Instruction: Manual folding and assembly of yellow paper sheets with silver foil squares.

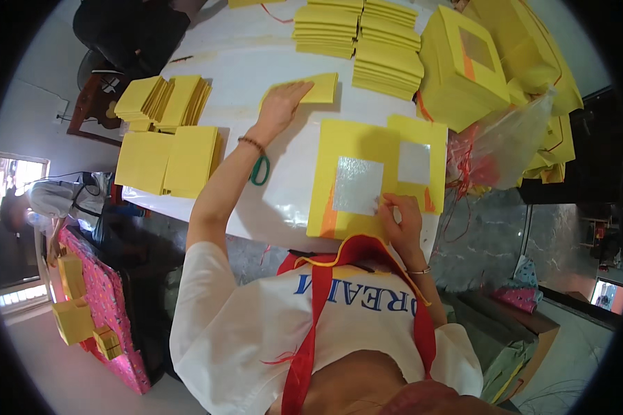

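My left hand (284,105) reaches to the middle of the white table, its fingers laid over a folded yellow paper piece (322,88); the thumb is hidden. The piece casts a shadow at its right end. Near the front edge lies a flat yellow paper bag (356,142) with a pale square window and an orange strip. A similar windowed bag (422,131) lies partly under its right side. My right hand (403,218) is closed at the front bag's lower right, thumb and forefinger pinched by the window's corner.
Stacks of folded yellow pieces (169,159) stand at the table's left, and more stacks (387,66) at the far side. Green-handled scissors (259,170) lie by my left forearm. An opened-out yellow bag (457,69) and a clear plastic bag (505,142) with red cords crowd the right.
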### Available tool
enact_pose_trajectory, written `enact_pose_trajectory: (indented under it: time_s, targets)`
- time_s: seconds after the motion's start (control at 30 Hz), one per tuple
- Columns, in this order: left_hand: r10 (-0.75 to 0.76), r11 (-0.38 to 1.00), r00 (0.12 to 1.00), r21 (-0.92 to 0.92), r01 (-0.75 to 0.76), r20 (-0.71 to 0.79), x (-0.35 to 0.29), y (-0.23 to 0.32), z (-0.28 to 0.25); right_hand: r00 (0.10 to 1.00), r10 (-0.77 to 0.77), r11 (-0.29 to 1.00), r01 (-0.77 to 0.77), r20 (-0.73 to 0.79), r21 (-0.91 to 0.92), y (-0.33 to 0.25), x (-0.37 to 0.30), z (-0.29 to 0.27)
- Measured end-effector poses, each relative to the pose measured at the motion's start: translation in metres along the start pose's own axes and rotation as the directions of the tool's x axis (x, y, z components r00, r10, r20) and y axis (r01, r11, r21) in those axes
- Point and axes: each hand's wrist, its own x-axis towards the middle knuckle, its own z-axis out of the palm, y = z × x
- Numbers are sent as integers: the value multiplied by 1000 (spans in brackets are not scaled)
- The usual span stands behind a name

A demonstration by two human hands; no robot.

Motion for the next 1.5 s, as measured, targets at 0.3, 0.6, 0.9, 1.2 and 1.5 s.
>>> enact_pose_trajectory:
  time_s: [0.3,0.6,0.9,1.2,1.5]
  targets:
    - [-15,969,977,246,-38,211,-13,-36,76,999,11,999,-9,53,-49,-1,3,7]
    - [-81,977,950,213,16,302,-29,-34,87,999,20,998,-18,36,-60,-1,-1,11]
    - [-127,957,872,289,-17,473,-14,-39,86,979,203,976,-203,1,77,6,-6,-1]
    - [-269,942,962,-195,273,50,-27,-27,38,921,386,779,-359,59,513,28,-7,3]
    - [-412,-87,695,-785,613,588,-123,158,-5,889,393,606,-441,233,662,30,-19,32]
